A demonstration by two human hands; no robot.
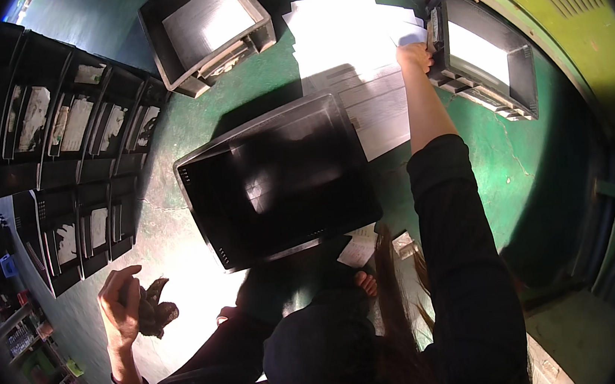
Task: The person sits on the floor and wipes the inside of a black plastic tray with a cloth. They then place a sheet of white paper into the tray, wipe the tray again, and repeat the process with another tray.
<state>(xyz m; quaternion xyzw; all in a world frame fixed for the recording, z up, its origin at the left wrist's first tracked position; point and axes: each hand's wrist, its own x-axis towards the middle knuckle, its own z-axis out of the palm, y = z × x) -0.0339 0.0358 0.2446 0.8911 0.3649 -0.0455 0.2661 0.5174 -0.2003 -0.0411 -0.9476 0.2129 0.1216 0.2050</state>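
Left hand [118, 302]: clutched a dark rag [157, 313] near left, ends flopping right
Right hand [415, 57]: was at the far-right edge of the papers [339, 31], couldn't tell if pinching any
Rag: looked crumpled
Papers: were bright white, kinda fanned out

Yellow-green vented panel [588, 39] at upper right, green floor [494, 146], blue object [8, 265] far left

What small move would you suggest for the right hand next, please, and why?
I would probably lift the edge of the paper sheet with the right hand: its fingers are already at that sheet, close beside a dark crate, while the left hand is occupied with a dark cloth.
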